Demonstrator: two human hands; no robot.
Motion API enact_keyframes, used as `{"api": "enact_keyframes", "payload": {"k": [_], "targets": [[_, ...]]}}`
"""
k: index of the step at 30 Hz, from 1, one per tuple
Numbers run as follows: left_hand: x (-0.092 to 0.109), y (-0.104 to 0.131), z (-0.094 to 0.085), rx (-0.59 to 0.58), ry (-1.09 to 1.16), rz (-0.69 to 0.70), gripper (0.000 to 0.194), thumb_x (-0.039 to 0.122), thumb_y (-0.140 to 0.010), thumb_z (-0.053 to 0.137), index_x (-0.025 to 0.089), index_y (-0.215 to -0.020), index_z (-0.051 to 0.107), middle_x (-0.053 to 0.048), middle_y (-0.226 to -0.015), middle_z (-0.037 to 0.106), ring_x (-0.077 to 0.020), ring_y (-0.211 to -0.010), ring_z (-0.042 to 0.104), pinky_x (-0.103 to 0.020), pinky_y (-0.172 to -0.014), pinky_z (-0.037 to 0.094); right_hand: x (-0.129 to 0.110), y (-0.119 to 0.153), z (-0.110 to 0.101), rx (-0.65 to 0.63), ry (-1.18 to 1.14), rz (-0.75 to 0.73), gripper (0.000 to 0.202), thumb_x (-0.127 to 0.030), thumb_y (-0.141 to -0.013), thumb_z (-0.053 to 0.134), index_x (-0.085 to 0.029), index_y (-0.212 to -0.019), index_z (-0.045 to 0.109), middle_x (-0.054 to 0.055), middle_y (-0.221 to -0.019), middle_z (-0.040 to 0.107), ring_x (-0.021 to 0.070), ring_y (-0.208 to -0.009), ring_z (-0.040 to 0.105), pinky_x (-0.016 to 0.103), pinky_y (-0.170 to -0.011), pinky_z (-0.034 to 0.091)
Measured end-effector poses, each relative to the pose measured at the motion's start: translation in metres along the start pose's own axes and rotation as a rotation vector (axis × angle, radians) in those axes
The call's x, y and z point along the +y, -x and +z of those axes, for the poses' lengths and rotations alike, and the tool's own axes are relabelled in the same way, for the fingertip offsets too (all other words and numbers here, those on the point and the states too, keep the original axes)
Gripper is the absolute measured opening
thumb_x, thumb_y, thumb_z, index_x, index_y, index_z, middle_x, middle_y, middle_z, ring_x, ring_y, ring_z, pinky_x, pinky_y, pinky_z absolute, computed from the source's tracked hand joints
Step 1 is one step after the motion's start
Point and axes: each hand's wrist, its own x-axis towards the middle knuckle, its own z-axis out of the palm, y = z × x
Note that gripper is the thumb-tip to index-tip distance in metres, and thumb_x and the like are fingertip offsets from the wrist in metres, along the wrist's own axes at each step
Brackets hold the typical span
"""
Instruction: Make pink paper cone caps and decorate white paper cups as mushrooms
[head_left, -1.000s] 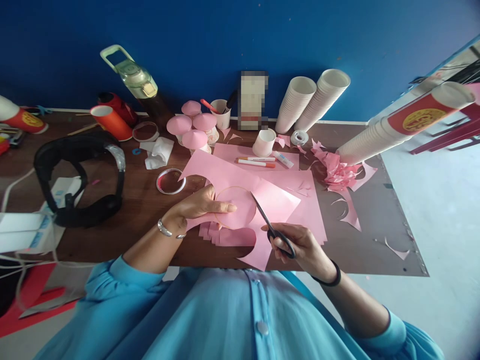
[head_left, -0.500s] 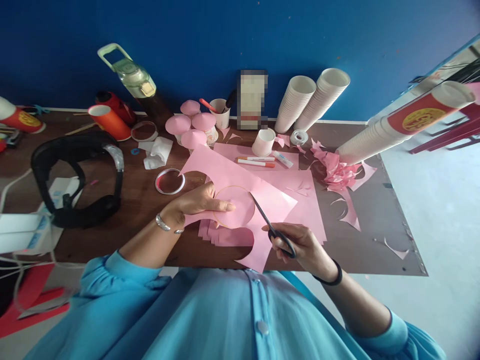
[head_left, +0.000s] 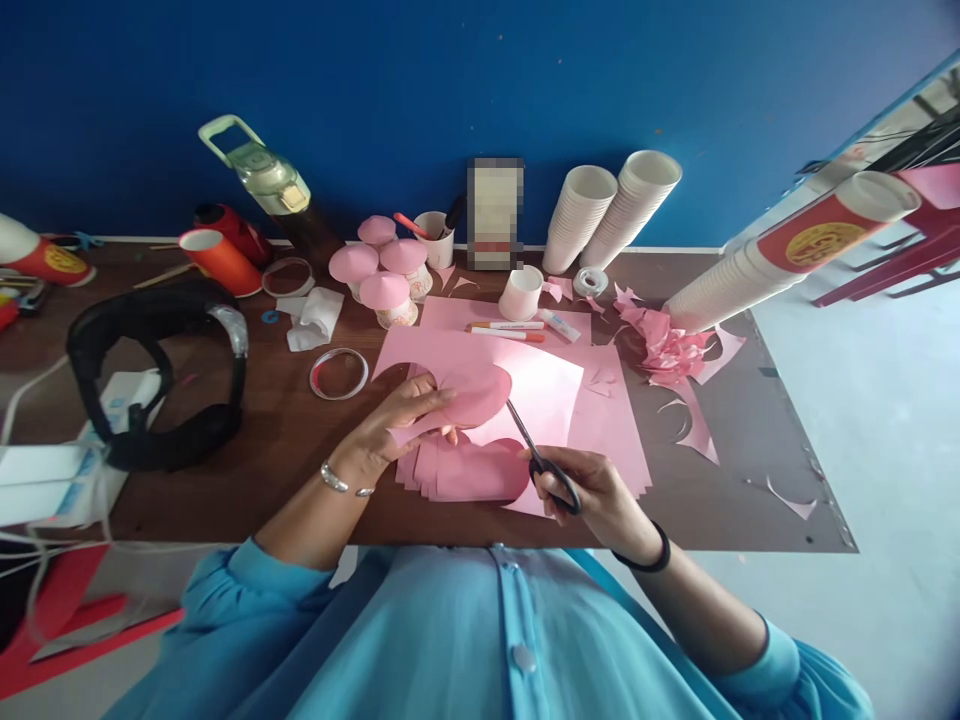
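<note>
The brown table [head_left: 274,425] bears pink sheets [head_left: 480,475]; 4 cone-topped cups [head_left: 384,292].

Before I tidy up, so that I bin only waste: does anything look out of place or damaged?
Mainly two things: a heap of crumpled pink scraps beside the rightmost cup stack, and a crumpled white tissue left of the pink-topped cups. Both look messy compared with the flat pink sheets. No spill shows.

No lettering could be read: the yellow emblem [head_left: 825,243] on the red wrapper [head_left: 776,240] of the cup stack [head_left: 720,290], at the bench's [head_left: 277,420] right side, was too blurred; print on the glue tube [head_left: 560,325] and markers [head_left: 517,325] was too small.
</note>
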Motion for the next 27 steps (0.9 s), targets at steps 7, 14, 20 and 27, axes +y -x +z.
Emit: {"api": "enact_keyframes", "payload": {"k": [7,14,20,27], "targets": [[-0.032,-0.012,0.008,-0.043,0.243,0.164,0.079,0.085,-0.072,0.067,0.012,-0.102,0.074,-0.015,-0.108,0.074,-0.0211,-0.085,0.07,-0.032,-0.071,0.061,0.01,-0.007,0.003,0.007,0.027,0.037,0.051,-0.062,-0.086,0.073,-0.014,-0.103,0.072,-0.001,-0.063,0.058,0.0096,-0.052,0.053,0.022,-0.045,0.045],[-0.067,-0.02,0.019,0.204,-0.07,0.279,0.057,0.061,-0.079,0.08,0.016,-0.112,0.069,-0.012,-0.116,0.071,-0.0215,-0.107,0.067,-0.028,-0.084,0.056,0.016,-0.016,0.008,0.033,0.055,0.102,0.062,-0.065,-0.08,0.075,-0.011,-0.11,0.071,-0.002,-0.06,0.056,0.0104,-0.052,0.052,0.022,-0.044,0.042],[-0.052,-0.049,0.032,0.273,0.048,0.208,0.046,0.045,-0.065,0.092,0.011,-0.082,0.067,-0.007,-0.076,0.072,-0.0139,-0.067,0.067,-0.023,-0.058,0.049,0.015,-0.012,0.004,0.031,0.064,0.092,0.061,-0.065,-0.081,0.074,-0.011,-0.11,0.072,-0.002,-0.058,0.056,0.0102,-0.051,0.051,0.022,-0.045,0.04],[-0.048,-0.068,0.058,0.372,0.055,0.114,0.046,0.046,-0.071,0.086,0.018,-0.057,0.053,0.003,-0.047,0.054,-0.0068,-0.042,0.047,-0.021,-0.045,0.032,0.02,0.0,-0.005,0.031,0.002,0.077,0.062,-0.066,-0.081,0.076,-0.013,-0.112,0.071,0.0,-0.064,0.059,0.0121,-0.055,0.057,0.022,-0.044,0.043]]}}
